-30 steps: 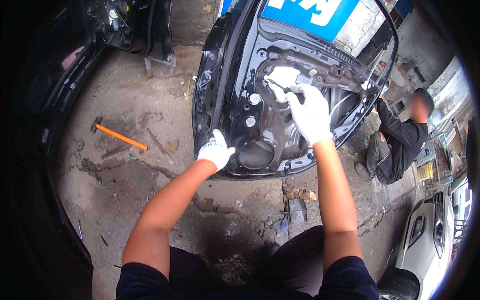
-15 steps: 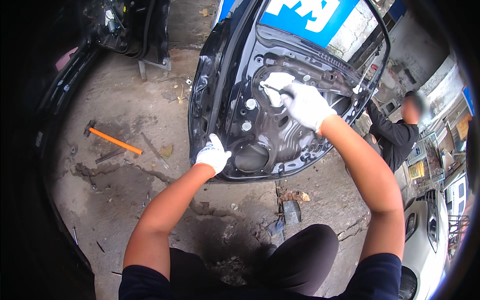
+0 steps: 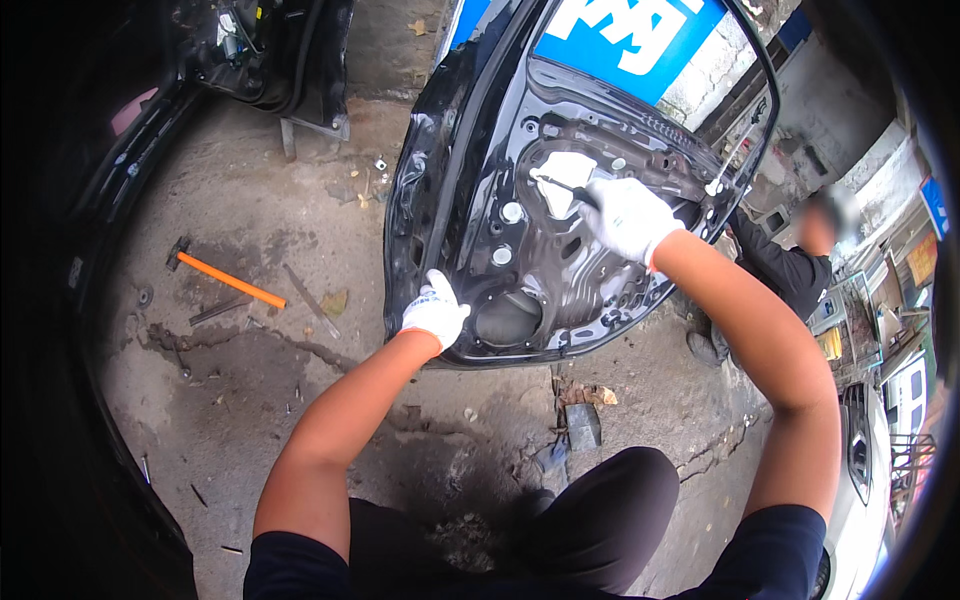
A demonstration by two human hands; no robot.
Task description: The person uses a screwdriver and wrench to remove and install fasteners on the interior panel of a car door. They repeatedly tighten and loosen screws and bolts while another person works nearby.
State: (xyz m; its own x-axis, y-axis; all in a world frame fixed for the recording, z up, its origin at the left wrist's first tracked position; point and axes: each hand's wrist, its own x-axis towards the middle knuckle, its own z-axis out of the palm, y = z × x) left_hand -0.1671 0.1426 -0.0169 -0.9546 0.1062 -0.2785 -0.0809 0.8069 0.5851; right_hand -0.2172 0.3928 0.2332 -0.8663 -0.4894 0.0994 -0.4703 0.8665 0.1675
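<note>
A black car door (image 3: 470, 120) stands in front of me, its bare inner panel with holes and round white plugs facing me. My left hand (image 3: 436, 309), in a white glove, holds the door's lower left edge, with part of the fingers hidden. My right hand (image 3: 632, 222), also gloved, is closed round the dark handle of a thin tool that looks like a screwdriver (image 3: 562, 184). Its shaft points left across a white opening (image 3: 566, 172) in the upper panel; whether the tip touches the rim I cannot tell.
On the concrete floor at left lie a hammer (image 3: 230, 278) with an orange handle and a flat metal strip (image 3: 311, 300). Another dark door part (image 3: 270, 60) stands far left. A person (image 3: 795, 250) in dark clothes crouches behind the door at right, near a white car (image 3: 862, 470).
My right hand and the tool have shifted slightly right and down in the picture. The door and my left hand also appear a little further right, as the whole view has moved.
</note>
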